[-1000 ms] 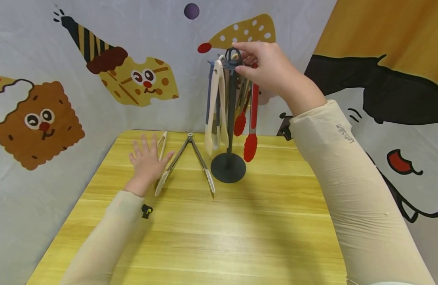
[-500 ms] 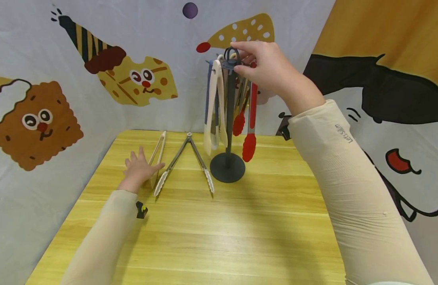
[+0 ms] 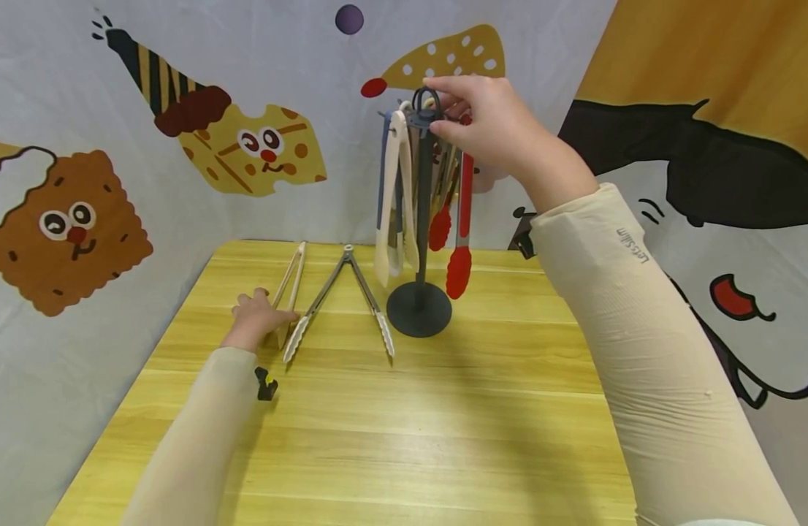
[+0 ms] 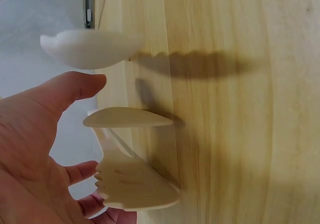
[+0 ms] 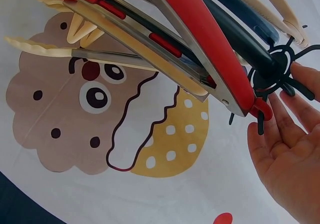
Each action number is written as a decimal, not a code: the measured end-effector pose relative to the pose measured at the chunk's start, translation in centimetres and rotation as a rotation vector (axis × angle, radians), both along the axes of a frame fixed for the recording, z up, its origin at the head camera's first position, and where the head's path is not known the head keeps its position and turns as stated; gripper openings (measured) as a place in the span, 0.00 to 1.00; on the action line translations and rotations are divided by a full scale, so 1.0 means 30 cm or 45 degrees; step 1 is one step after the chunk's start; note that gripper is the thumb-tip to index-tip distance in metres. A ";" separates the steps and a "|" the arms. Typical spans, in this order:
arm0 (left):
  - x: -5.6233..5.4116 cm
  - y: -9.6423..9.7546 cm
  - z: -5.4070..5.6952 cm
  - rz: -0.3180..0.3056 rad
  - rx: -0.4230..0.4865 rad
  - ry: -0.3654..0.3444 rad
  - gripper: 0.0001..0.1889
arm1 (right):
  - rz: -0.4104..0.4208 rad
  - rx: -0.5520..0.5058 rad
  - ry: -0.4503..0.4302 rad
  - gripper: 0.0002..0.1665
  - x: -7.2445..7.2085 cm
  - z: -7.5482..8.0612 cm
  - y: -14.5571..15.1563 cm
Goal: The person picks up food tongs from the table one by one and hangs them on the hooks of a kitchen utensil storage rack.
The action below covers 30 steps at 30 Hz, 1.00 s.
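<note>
My left hand (image 3: 254, 321) is around the beige tongs (image 3: 296, 283) standing spread on the table. In the left wrist view, my thumb is above the tongs' (image 4: 132, 184) upper head with a gap between, and my fingers reach behind the lower head. Beside them stand metal tongs with white scalloped tips (image 3: 296, 340), legs wide apart. My right hand (image 3: 492, 117) holds the top of a dark utensil stand (image 3: 419, 310), thumb and fingers around its hooked hub (image 5: 272, 69). From the hooks hang red-tipped tongs (image 3: 459, 274), beige tongs (image 3: 392, 168) and several others.
The wooden table (image 3: 404, 431) ends at a printed cloth backdrop (image 3: 272, 219) behind the stand. A small black clip-like piece (image 3: 267, 385) shows beside the left cuff.
My left hand has come back from beyond the beige tongs and lowered around them, its spread fingers now bending. My right hand stays at the stand's top.
</note>
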<state>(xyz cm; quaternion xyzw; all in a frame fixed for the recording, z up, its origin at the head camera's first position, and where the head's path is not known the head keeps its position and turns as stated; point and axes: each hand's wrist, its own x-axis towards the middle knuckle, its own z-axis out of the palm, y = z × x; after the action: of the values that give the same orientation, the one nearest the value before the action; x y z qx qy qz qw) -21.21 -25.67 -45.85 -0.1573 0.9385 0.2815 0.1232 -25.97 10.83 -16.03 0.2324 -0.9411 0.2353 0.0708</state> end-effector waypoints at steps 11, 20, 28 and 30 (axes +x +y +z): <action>-0.019 0.004 -0.011 -0.018 0.016 -0.008 0.40 | 0.000 0.005 -0.007 0.34 0.001 0.001 0.000; -0.015 0.015 0.009 0.002 0.004 -0.043 0.35 | 0.014 0.009 -0.008 0.34 -0.001 0.005 0.000; -0.017 0.013 0.016 -0.031 -0.034 -0.092 0.31 | 0.036 0.027 -0.046 0.28 0.001 0.029 0.009; -0.017 0.011 0.015 -0.039 -0.042 -0.094 0.30 | 0.019 0.051 -0.053 0.27 0.004 0.034 0.006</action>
<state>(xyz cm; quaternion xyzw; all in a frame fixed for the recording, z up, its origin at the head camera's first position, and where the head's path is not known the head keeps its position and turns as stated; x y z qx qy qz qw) -21.74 -25.33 -45.39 -0.1552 0.9401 0.2582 0.1597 -25.85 11.00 -15.00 0.2357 -0.9451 0.2218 0.0447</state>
